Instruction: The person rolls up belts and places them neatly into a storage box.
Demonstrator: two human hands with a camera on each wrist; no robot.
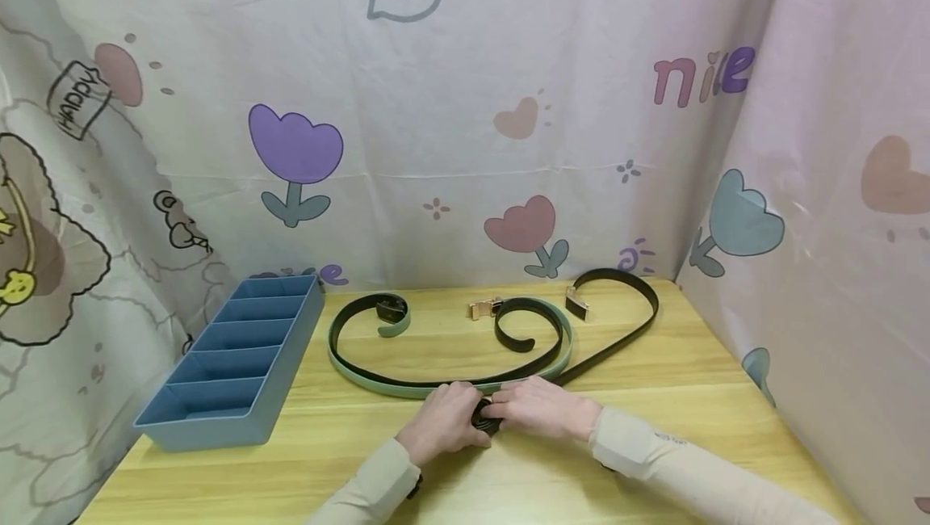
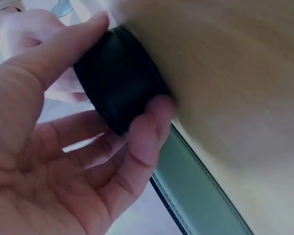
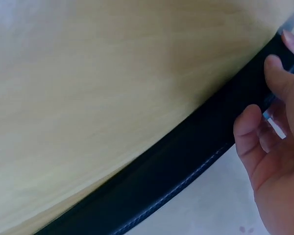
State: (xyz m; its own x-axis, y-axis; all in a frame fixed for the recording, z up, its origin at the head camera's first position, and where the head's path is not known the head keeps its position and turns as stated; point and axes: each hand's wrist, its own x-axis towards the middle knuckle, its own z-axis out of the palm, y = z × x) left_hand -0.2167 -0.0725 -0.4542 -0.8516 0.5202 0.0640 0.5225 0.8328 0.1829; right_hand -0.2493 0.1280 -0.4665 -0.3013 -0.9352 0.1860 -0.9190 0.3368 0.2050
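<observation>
A black leather belt (image 1: 616, 345) is wound at one end into a tight coil (image 2: 121, 81), standing on edge between both hands near the table's front. My left hand (image 1: 445, 422) grips the coil, thumb on one side and curled fingers round the other. Close beside it, my right hand (image 1: 539, 406) pinches the strap (image 3: 186, 142) where it meets the coil. From there the belt runs to the back right and curves round to its gold buckle (image 1: 576, 301). The coil's far side is hidden by the fingers.
Behind the hands lie a green strap (image 1: 388, 386) and a black strap (image 1: 530, 369) in wide curves, with a gold buckle (image 1: 482, 309) at the back. A blue tray (image 1: 265, 396) with several compartments stands at left. Printed curtains (image 1: 436, 145) enclose the wooden table (image 1: 349, 460).
</observation>
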